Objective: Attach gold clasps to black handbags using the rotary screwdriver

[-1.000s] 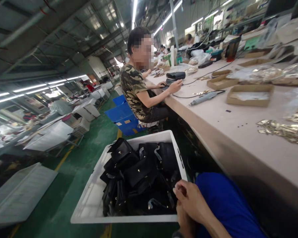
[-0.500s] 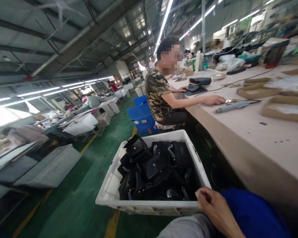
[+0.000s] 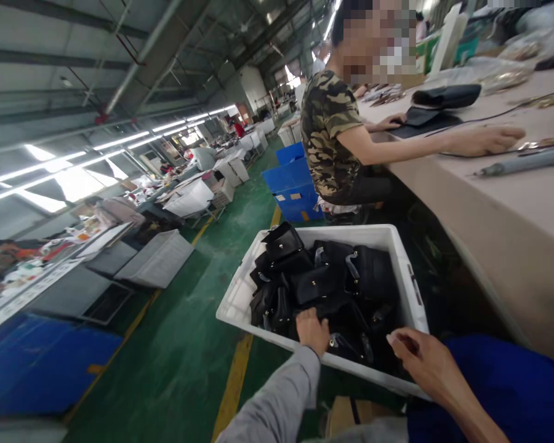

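A white plastic crate (image 3: 399, 231) holds a heap of small black bags (image 3: 318, 283) with gold-coloured hardware and some clear wrapping. My left hand (image 3: 313, 331), in a grey sleeve, reaches over the crate's near side onto the bags. Its thumb and fingers are apart, and the fingertips rest at a dark bag; I see no firm hold. By the crate's near right corner my right hand (image 3: 422, 357) is closed, thumb and forefinger pinched together. Whatever may be between them is too small to make out.
A co-worker in a camouflage shirt (image 3: 330, 135) sits at the long table (image 3: 503, 215) on the right, beside a black bag piece (image 3: 431, 117) and a grey electric screwdriver (image 3: 526, 161). Blue boxes (image 3: 293, 184) stand behind the crate. A cardboard box (image 3: 346, 412) lies below.
My left arm has come into view and its hand has reached into the crate. My right hand keeps its pinch. The co-worker and table now appear nearer as the view shifted.
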A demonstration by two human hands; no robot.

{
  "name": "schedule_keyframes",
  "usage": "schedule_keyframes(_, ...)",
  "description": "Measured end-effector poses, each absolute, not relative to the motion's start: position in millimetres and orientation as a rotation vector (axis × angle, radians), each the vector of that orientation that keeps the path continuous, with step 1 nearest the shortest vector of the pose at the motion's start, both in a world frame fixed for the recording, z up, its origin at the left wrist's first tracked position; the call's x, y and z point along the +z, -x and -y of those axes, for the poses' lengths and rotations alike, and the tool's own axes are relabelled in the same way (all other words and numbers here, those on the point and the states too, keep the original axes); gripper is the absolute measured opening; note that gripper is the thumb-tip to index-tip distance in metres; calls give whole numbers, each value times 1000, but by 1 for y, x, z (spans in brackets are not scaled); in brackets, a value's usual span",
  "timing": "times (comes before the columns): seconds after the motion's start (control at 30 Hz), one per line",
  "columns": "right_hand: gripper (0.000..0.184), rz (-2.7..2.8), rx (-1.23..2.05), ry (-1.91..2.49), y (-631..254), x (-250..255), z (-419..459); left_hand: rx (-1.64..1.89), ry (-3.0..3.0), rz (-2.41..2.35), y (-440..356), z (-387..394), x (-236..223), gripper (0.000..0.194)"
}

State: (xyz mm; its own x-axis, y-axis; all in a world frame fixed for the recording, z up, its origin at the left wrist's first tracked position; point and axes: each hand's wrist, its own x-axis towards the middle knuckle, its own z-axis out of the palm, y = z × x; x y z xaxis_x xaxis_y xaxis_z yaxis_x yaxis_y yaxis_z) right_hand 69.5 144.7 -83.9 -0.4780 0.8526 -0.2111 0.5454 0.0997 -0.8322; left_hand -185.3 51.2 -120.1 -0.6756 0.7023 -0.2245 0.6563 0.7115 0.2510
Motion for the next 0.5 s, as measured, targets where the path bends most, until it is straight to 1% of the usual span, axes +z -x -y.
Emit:
schedule_keyframes(0.1,42,2054,1310,1395,-75,-90,-149,126,-797,-2896,278,-45,-104,46)
schedule_keyframes(0.2,41,2014,1316,1379,-76,-93,-150,31,-625,-2990,337,-41,-99,44)
schedule_keyframes(0.33,39,2035,1329,1358,-70,-93,-144,-63,-577,-2969,369,-41,-106,40)
schedule_keyframes(0.5,32,2126,1229,1356,-66,-87,-138,-148,-618,-2935,376,-51,-113,28)
